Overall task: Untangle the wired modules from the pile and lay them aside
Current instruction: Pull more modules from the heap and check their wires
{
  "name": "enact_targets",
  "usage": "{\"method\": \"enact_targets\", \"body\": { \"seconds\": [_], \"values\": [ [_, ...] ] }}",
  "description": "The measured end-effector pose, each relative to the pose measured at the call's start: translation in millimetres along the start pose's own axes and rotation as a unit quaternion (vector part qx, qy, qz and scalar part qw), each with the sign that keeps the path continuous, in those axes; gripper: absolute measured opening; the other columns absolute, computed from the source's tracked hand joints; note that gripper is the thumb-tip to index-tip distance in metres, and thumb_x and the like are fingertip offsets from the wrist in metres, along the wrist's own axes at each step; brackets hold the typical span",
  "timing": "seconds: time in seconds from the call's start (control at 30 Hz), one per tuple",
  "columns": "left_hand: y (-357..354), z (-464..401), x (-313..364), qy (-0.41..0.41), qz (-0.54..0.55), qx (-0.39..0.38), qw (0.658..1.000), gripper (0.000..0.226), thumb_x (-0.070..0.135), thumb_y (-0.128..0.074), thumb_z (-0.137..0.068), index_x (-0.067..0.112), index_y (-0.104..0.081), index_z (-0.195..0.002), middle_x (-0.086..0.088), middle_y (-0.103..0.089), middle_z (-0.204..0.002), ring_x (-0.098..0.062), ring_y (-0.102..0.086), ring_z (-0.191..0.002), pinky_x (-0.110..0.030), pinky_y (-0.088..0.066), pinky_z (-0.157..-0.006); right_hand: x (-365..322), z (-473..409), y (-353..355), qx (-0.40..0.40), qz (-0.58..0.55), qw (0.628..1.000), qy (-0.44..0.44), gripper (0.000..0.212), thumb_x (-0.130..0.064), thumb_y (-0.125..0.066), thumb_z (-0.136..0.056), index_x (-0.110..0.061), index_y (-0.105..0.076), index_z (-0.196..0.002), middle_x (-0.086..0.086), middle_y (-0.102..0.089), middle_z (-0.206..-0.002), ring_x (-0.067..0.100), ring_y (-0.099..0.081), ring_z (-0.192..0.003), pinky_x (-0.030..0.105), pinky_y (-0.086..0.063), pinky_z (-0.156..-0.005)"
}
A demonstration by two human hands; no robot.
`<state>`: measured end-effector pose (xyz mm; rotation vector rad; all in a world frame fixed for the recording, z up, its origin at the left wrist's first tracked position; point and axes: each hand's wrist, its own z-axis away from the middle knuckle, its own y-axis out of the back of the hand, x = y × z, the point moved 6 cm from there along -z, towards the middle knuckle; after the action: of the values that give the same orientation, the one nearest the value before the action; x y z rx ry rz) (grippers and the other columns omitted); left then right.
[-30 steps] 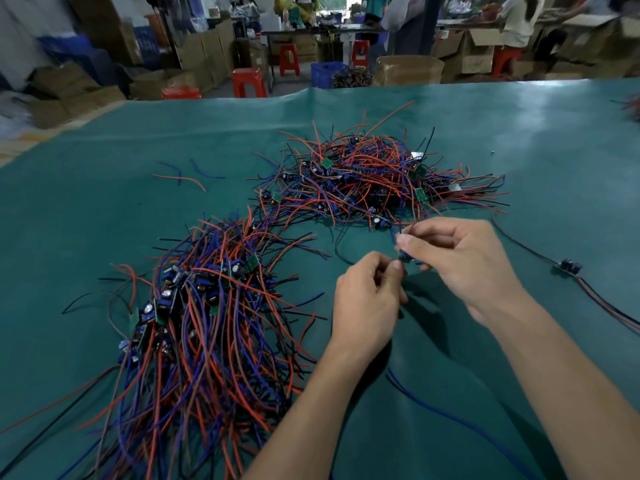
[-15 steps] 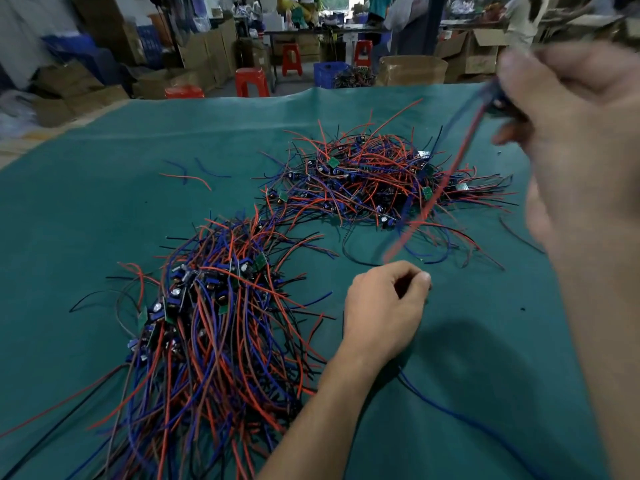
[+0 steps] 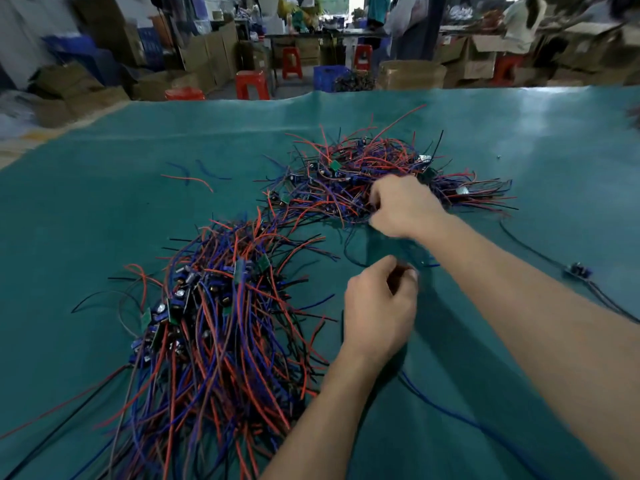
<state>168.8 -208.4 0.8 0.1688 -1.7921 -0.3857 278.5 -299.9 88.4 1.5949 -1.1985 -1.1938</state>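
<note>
Right hand digs into the tangled pile far across the tabletop, grip blurred, can't tell; left hand curled loosely, seemingly empty. Yank hard and snagged wires drag neighbouring modules along

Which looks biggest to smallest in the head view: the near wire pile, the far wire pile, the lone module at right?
1. Near wire pile, though it sits closest to the camera, which inflates it.
2. Far wire pile, with the right hand in it.
3. Lone module, clearly smallest.
</note>
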Motion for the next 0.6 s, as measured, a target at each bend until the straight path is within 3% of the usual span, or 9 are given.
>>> {"method": "enact_targets", "body": {
  "seconds": [0.03, 0.2, 0.3, 0.37, 0.43, 0.47, 0.53, 0.6],
  "values": [
    [0.0, -0.5, -0.3, -0.002, -0.002, 0.002, 1.0, 0.014, 0.025, -0.056, -0.092, 0.019, -0.068, -0.087, 0.005, -0.072, -0.079, -0.012, -0.064, -0.075, -0.033, -0.051, -0.071, 13.7, 28.3, -0.9, -0.039, 0.044, 0.991, -0.12, 0.035, -0.02, -0.07, -0.088, -0.018, -0.064, -0.122, 0.015, -0.065, -0.124, 0.039, -0.064, -0.109, 0.047, -0.056, -0.092],
    [1.1, -0.5, -1.5, -0.001, 0.009, 0.009, 1.0, 0.014, 0.022, -0.055, -0.089, 0.022, -0.069, -0.087, 0.007, -0.072, -0.077, -0.01, -0.065, -0.073, -0.034, -0.054, -0.072, 33.3, 20.7, -24.0, 0.005, -0.072, 0.991, -0.109, 0.03, -0.023, -0.083, -0.083, -0.021, -0.069, -0.109, 0.005, -0.073, -0.111, 0.03, -0.064, -0.11, 0.039, -0.053, -0.093],
    [2.0, -1.0, -2.9, 0.003, 0.016, 0.018, 1.0, 0.013, 0.02, -0.056, -0.089, 0.022, -0.069, -0.089, 0.007, -0.073, -0.079, -0.011, -0.066, -0.076, -0.036, -0.055, -0.075, 42.1, 30.8, -26.4, -0.047, -0.087, 0.985, -0.141, 0.024, -0.023, -0.089, -0.075, -0.022, -0.071, -0.09, 0.005, -0.075, -0.098, 0.026, -0.067, -0.101, 0.036, -0.054, -0.091],
    [2.5, -1.3, -3.7, 0.005, 0.021, 0.025, 0.999, 0.013, 0.019, -0.057, -0.089, 0.022, -0.069, -0.09, 0.007, -0.073, -0.08, -0.011, -0.067, -0.078, -0.036, -0.055, -0.078, 47.5, 35.2, -19.9, -0.069, -0.113, 0.981, -0.141, 0.017, -0.024, -0.09, -0.074, -0.024, -0.073, -0.078, 0.002, -0.074, -0.086, 0.021, -0.067, -0.089, 0.029, -0.051, -0.081],
    [2.9, -2.5, -4.7, 0.006, 0.027, 0.033, 0.999, 0.012, 0.017, -0.057, -0.09, 0.02, -0.069, -0.092, 0.005, -0.073, -0.08, -0.012, -0.067, -0.08, -0.037, -0.055, -0.08, 56.2, 46.2, -12.2, -0.055, -0.202, 0.963, -0.168, 0.009, -0.018, -0.085, -0.079, -0.017, -0.077, -0.078, 0.001, -0.07, -0.074, 0.018, -0.064, -0.074, 0.026, -0.045, -0.066],
    [3.2, -2.7, -5.0, 0.007, 0.034, 0.038, 0.999, 0.012, 0.018, -0.056, -0.091, 0.019, -0.068, -0.093, 0.004, -0.073, -0.08, -0.014, -0.068, -0.08, -0.038, -0.054, -0.08, 60.5, 55.4, -9.5, -0.05, -0.291, 0.938, -0.184, 0.005, -0.013, -0.082, -0.083, -0.01, -0.078, -0.083, 0.002, -0.067, -0.07, 0.016, -0.061, -0.066, 0.025, -0.044, -0.059],
    [3.7, -2.0, -4.2, 0.009, 0.058, 0.046, 0.997, 0.013, 0.027, -0.054, -0.096, 0.02, -0.065, -0.095, 0.004, -0.073, -0.078, -0.014, -0.068, -0.078, -0.04, -0.055, -0.081, 61.4, 76.2, -4.4, -0.055, -0.495, 0.842, -0.209, 0.006, -0.004, -0.074, -0.087, 0.0, -0.075, -0.091, 0.004, -0.065, -0.068, 0.012, -0.058, -0.056, 0.022, -0.044, -0.049],
    [3.9, -0.4, -3.5, 0.018, 0.086, 0.042, 0.995, 0.028, 0.045, -0.047, -0.097, 0.022, -0.063, -0.095, 0.005, -0.071, -0.076, -0.014, -0.067, -0.077, -0.045, -0.056, -0.079, 55.4, 95.4, -3.1, -0.059, -0.61, 0.762, -0.208, 0.006, -0.003, -0.07, -0.088, -0.006, -0.075, -0.086, 0.004, -0.068, -0.071, 0.012, -0.062, -0.054, 0.02, -0.048, -0.047]
  ]
}}
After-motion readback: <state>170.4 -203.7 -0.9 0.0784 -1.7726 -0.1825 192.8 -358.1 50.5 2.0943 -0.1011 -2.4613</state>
